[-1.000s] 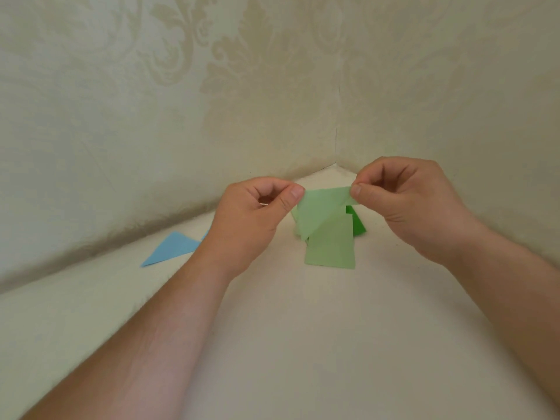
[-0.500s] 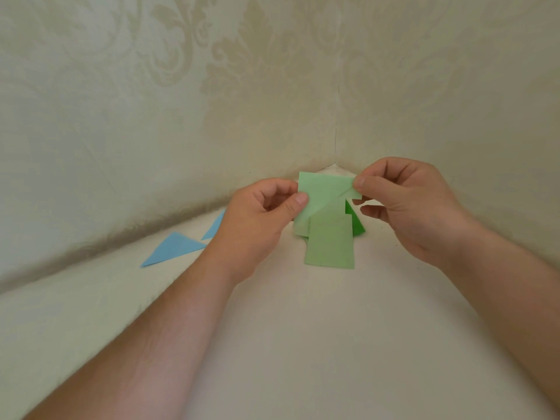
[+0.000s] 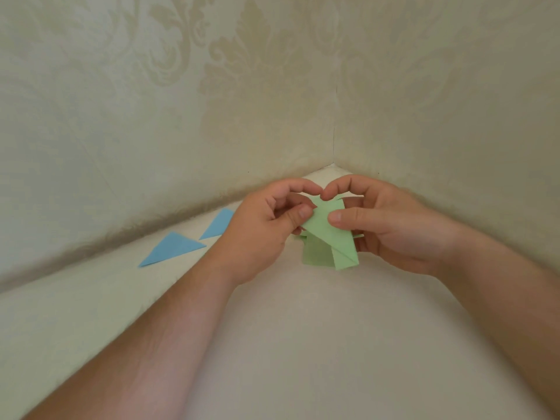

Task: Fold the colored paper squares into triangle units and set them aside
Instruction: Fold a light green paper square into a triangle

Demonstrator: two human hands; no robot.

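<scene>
A light green paper square (image 3: 328, 234) is held in the air between both hands, partly folded along a diagonal. My left hand (image 3: 260, 228) pinches its left corner with thumb and forefinger. My right hand (image 3: 391, 222) pinches its upper right part, thumb on top. Below it on the white surface lies another light green square (image 3: 316, 254), partly hidden by the held paper. Two folded blue triangles (image 3: 174, 248) (image 3: 218, 224) lie to the left by the wall.
The white surface (image 3: 303, 344) ends in a corner between two patterned cream walls (image 3: 333, 140), just behind my hands. Bare surface stretches in front of the papers and between my forearms.
My hands have come together, index fingertips almost touching. The green square has gone from held flat and upright to folded over diagonally, its lower corner now hanging toward me.
</scene>
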